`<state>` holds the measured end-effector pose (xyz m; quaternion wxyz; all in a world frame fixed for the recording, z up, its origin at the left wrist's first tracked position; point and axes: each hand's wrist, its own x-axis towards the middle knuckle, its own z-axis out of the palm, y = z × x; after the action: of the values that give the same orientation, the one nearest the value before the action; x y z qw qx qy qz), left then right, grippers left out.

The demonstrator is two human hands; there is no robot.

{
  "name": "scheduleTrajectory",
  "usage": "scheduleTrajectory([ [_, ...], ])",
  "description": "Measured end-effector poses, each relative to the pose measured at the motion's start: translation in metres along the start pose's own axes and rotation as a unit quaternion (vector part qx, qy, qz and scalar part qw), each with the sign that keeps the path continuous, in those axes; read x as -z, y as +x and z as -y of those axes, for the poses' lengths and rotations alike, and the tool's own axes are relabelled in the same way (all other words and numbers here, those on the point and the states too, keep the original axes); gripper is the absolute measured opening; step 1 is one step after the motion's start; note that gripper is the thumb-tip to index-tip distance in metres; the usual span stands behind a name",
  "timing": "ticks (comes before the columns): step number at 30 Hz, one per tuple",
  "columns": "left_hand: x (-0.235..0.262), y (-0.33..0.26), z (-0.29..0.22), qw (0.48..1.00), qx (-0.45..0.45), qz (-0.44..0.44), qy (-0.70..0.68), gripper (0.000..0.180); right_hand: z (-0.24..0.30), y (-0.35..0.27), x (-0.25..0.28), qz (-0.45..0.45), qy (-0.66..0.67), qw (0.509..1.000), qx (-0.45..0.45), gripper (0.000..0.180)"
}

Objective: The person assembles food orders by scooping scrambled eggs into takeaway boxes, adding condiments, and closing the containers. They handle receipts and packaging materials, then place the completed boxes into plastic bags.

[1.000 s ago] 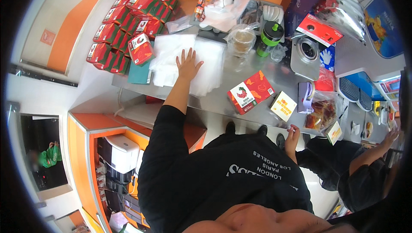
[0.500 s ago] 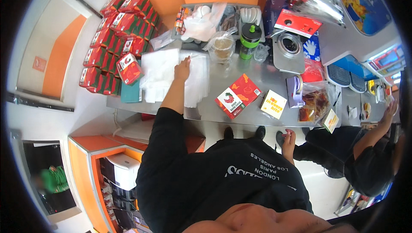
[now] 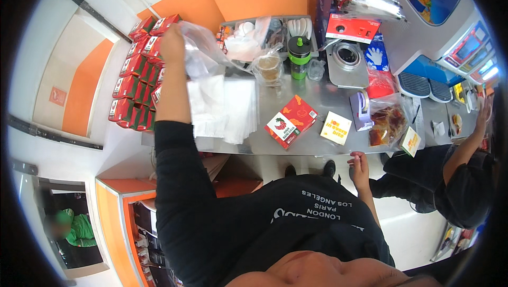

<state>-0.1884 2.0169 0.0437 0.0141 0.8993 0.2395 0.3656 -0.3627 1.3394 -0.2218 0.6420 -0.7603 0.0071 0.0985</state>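
My left hand (image 3: 172, 43) reaches to the far left of the counter, beside the stacked boxes. It appears closed on the edge of a clear plastic bag (image 3: 200, 49), which spreads out to its right; the fingertips are partly hidden. Below the bag lie white paper sheets or bags (image 3: 225, 110) in two overlapping piles. My right hand (image 3: 360, 167) hangs low in front of the counter's near edge, fingers loosely bent and apart, with nothing visible in it. Nearest to it on the counter are a small yellow-and-white box (image 3: 335, 128) and a larger red-and-white box (image 3: 291, 121).
Red and green boxes (image 3: 127, 86) are stacked at the left wall. A grey tray (image 3: 313, 49) with cutlery, a bagged tub (image 3: 269, 68) and a green-lidded tumbler (image 3: 300, 57) stand behind. A purple tape dispenser (image 3: 362, 110) and bagged sauce (image 3: 386, 125) lie right. Another person (image 3: 465, 181) works there.
My left hand has moved from the white paper up and left to the boxes, and the plastic bag is now raised at it. The view has shifted slightly. My right hand stays low.
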Motion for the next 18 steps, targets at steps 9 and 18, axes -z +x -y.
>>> scheduleTrajectory([
  [9,0.175,-0.080,-0.067,0.642,0.294,0.402,-0.583,0.051,0.218,0.024,-0.107,0.302,-0.105,0.899,0.299,0.062],
  [18,0.200,-0.316,-0.107,0.128,0.237,0.179,-0.946,0.052,0.220,-0.011,-0.241,0.281,-0.010,0.868,0.409,0.046],
])
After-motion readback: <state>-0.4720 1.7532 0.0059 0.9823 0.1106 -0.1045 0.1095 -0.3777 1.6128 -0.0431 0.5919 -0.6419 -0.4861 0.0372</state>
